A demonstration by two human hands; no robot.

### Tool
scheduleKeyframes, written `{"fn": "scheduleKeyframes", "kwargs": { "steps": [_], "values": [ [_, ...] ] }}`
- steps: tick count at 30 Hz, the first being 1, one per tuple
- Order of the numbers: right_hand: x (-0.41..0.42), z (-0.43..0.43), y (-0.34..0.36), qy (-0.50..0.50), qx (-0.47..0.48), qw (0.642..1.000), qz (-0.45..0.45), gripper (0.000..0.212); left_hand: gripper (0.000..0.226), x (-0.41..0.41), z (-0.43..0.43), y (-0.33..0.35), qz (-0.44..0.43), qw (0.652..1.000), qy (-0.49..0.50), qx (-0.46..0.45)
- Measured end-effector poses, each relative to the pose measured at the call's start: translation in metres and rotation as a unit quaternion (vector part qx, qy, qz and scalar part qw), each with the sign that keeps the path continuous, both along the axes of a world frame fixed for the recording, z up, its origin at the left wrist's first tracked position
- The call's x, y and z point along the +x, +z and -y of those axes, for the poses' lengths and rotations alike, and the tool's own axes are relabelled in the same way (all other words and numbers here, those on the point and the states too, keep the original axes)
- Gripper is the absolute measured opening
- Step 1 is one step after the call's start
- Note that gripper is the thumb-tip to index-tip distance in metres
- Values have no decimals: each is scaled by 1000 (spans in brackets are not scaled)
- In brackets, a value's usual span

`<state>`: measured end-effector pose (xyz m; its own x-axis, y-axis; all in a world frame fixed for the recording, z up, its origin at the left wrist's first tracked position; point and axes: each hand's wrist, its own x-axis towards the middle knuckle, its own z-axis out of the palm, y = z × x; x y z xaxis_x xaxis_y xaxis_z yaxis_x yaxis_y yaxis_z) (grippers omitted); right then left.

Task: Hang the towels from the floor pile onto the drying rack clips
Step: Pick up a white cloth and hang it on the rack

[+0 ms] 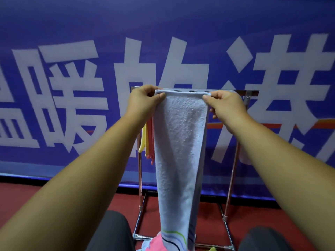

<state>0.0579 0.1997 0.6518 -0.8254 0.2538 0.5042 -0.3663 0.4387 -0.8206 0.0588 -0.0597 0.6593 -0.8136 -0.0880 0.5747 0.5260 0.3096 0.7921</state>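
Nearest, at bottom centre, lies a pink-and-pale towel pile (155, 242). Over it the long pale-blue terry towel (179, 142) hangs, its long axis vertical, its top corners pinched by the left hand (143, 98) and the right hand (224, 105) before the chrome drying rack (251, 93) and its top bar.

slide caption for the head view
The left hand and right hand pinch the light blue towel by its top corners at the drying rack.
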Motion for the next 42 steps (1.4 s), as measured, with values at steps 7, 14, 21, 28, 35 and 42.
{"fn": "scheduleKeyframes", "kwargs": {
  "steps": [7, 14, 21, 28, 35, 42],
  "values": [
    [-3, 4, -2, 113, -158, 979, 66, 13, 9, -9, -1, -3, 59, 997, -21, 52],
    [1, 15, -12, 132, -212, 964, 89, 21, 15, -21, -4, -10, 115, 992, 3, 57],
    [-14, 25, -21, 114, -260, 952, 117, 22, 7, -39, -12, -16, 164, 982, 89, 23],
    [-30, 53, -45, 108, -252, 952, 133, 17, 8, -50, -31, -48, 181, 978, 82, 58],
    [-46, 67, -58, 75, -196, 969, 133, 14, 14, -49, -44, -71, 101, 994, 19, 39],
    [-45, 71, -57, 79, -186, 972, 124, 17, 28, -50, -52, -74, 111, 992, -49, 41]
  ]
}}
